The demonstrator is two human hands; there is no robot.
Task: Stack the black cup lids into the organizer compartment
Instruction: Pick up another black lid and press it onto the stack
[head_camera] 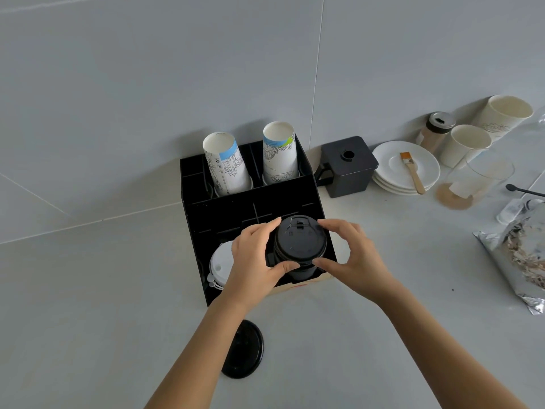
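A stack of black cup lids (300,241) stands in the front right compartment of the black organizer (233,214). My left hand (253,261) grips the stack from the left, thumb at its front and fingers at its back. My right hand (351,258) holds it from the right the same way. One loose black lid (244,349) lies flat on the counter, in front of the organizer, partly behind my left forearm. White lids (219,265) sit in the front left compartment, partly hidden by my left hand.
Two stacks of printed paper cups (228,163) stand in the organizer's back compartments. To the right are a black box (348,166), white saucers (395,169) with a brush, paper cups (466,143), a glass and a foil bag (519,258).
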